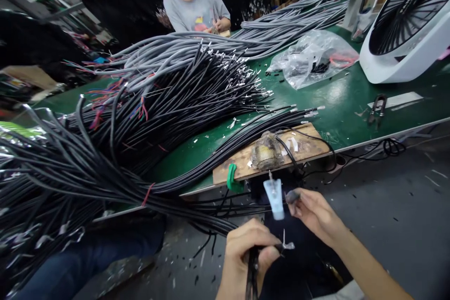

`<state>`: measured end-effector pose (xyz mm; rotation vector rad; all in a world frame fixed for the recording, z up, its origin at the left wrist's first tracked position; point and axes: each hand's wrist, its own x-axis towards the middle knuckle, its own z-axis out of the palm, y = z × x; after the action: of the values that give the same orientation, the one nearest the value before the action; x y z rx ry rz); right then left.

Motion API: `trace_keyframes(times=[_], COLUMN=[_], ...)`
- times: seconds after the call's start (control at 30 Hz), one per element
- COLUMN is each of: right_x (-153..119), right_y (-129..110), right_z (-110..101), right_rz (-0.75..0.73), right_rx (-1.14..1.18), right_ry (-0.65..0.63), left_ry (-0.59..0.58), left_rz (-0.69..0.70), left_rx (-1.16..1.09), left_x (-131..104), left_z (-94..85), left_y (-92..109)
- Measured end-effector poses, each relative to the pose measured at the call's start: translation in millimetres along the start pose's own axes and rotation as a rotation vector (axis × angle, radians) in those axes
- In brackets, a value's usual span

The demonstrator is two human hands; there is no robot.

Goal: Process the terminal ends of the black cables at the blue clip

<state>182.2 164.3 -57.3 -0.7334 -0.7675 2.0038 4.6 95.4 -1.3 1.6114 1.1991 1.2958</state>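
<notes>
My left hand [248, 255] is closed around black cables, whose end with a pale, frayed tip [288, 245] sticks out past the thumb. To its upper right, my right hand [311, 211] has thumb and fingers pinched together near a dark fingertip or covering; what they hold, if anything, is too small to tell. Between and above both hands, a light blue piece [275, 200] hangs at the front of a taped, yellowish device [267, 152]. That device sits on a wooden board [312, 143] at the table edge, with a green clamp [232, 179] on the board's left.
Black cable bundles [168, 126] cover the green table's [337, 126] left side, grey cables [288, 23] behind. A plastic bag [312, 58], small snips [378, 108] and a white fan [386, 68] lie rightward. A person [197, 7] is across the table.
</notes>
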Motion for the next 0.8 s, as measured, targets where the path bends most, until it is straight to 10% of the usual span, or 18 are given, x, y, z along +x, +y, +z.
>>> trace_keyframes(times=[0.13,0.3,0.47,0.8], right_x=[-21.2,-40.7,-36.7,-32.4], right_y=[-3.0,9.9,19.2,17.0], right_z=[4.7,49.2,74.8,54.5], right_rz=[-0.325,-0.816,-0.846,-0.751], right_rx=[-0.551,-1.068,-1.128,-1.106], right_ry=[0.121,-0.040,-0.131,-0.361], left_ry=[0.038,0.041,-0.005,-0.032], left_rz=[-0.119,-0.379,-0.402,-0.319], left_rx=[-0.180,-0.500,-0.300,-0.136], left_x=[-3.6,-5.9,-8.9,-13.1], left_z=[-10.0,-9.3,-2.8,3.7], left_y=[-9.5,-12.4,-3.6,3.0])
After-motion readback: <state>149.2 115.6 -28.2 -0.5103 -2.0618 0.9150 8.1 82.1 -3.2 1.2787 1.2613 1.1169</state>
